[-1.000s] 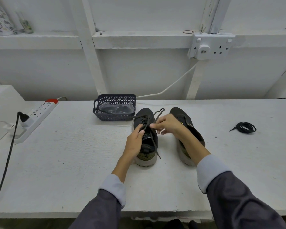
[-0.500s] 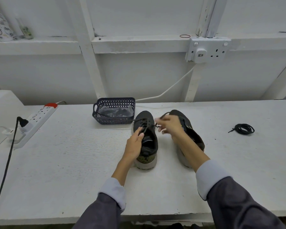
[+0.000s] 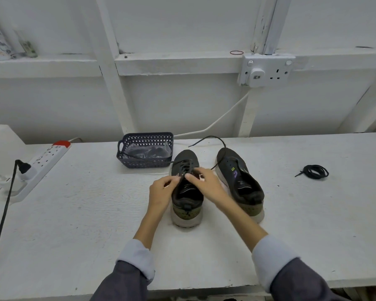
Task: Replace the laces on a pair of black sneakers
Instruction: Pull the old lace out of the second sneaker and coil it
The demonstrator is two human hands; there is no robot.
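Two black sneakers stand side by side on the white table [image 3: 74, 213], heels toward me. The left sneaker [image 3: 186, 205] has dark laces through its eyelets. My left hand [image 3: 162, 190] grips its left collar edge with curled fingers. My right hand [image 3: 206, 183] reaches over the tongue and pinches the lace near the top eyelets. One loose lace end [image 3: 206, 139] arcs over the toe of the right sneaker [image 3: 240, 181], which shows no laces. A coiled black lace [image 3: 315, 171] lies on the table at the right.
A dark plastic basket [image 3: 146, 162] holding a clear bag stands just behind the left sneaker. A white power strip [image 3: 41, 164] with a black plug and cord lies at the left. A wall socket [image 3: 267, 70] sits above the table.
The right hand drew back from behind the shoes onto the left sneaker's tongue. The freed lace end now trails over the right sneaker's toe. The left hand stays at the collar.
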